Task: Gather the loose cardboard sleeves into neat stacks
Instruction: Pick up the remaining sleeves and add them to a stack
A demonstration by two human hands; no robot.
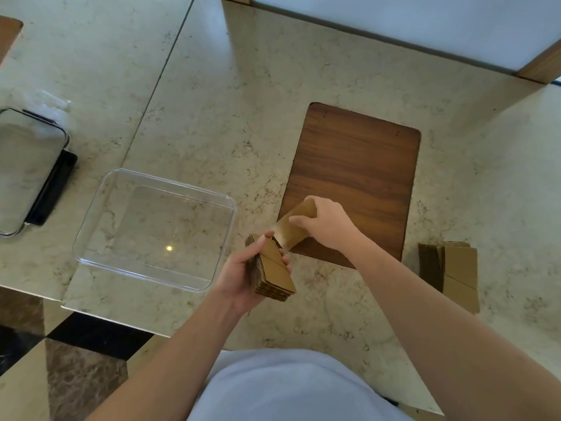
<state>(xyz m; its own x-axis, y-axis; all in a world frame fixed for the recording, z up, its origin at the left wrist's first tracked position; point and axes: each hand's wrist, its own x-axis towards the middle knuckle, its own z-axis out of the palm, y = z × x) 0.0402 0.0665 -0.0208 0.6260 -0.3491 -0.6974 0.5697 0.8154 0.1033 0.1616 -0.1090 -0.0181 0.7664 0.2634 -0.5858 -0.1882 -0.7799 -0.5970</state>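
Head view: beside the wooden board [358, 174], the left hand [243, 275] grips a stack [274, 268] while the right hand [326, 223] pinches one sleeve [296, 226]; another pile [452, 271] right of it awaits tidying.

A single head-worn camera looks steeply down, close over the marble table [212, 86].

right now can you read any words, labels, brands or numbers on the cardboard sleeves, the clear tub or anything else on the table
None can be read.
Sleeve stack in the left hand: plain brown, no print.
Single sleeve in the right hand: plain.
Stack on the table: plain.
Clear tub: no label shows.
Wooden board: wood grain only.
Lid at left: no print to be seen.
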